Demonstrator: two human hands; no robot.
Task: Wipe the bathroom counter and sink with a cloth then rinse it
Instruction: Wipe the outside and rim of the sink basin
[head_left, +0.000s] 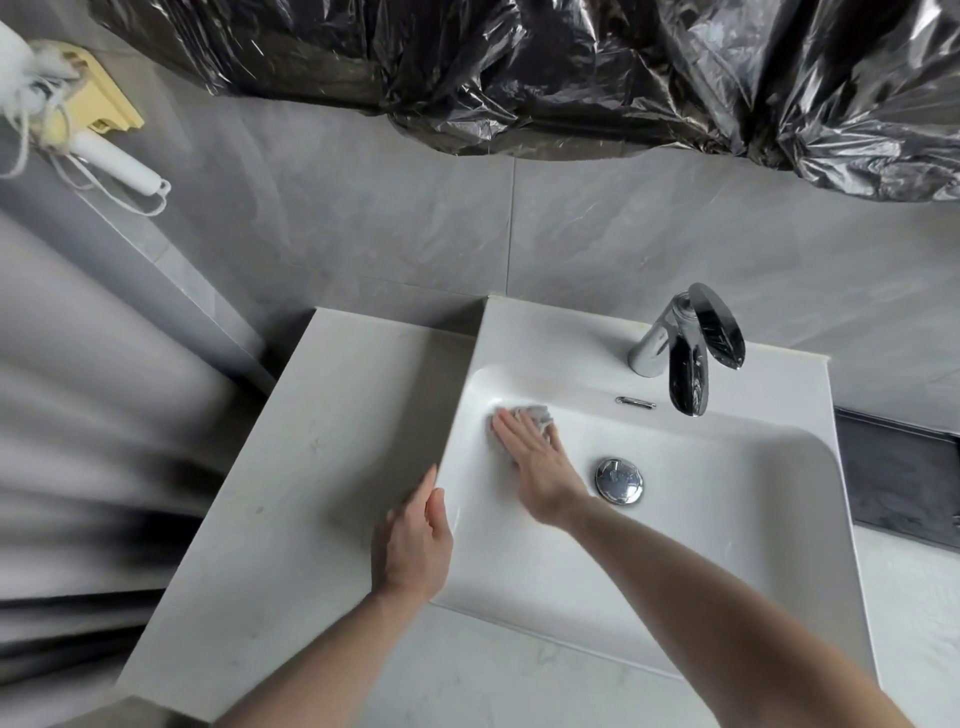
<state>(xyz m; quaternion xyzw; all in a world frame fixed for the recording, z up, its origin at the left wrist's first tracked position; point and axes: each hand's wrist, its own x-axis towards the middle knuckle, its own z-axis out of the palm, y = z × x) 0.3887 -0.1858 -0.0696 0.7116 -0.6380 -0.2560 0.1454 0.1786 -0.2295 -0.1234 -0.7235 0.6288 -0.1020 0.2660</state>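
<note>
A white sink (737, 519) is set beside a white counter (311, 441) on its left. My right hand (530, 457) lies flat, fingers straight, pressing a small grey cloth (537, 414) against the far left wall of the basin. Most of the cloth is hidden under the fingers. My left hand (413, 540) rests on the counter at the sink's left rim, fingers straight and thumb over the edge. No water runs from the tap.
A chrome tap (675, 353) stands at the back of the sink, with an overflow slot (635, 401) below it and a chrome drain plug (619, 479) in the basin. Black plastic sheeting (571, 67) hangs above. A yellow-headed tool (104, 109) hangs at upper left.
</note>
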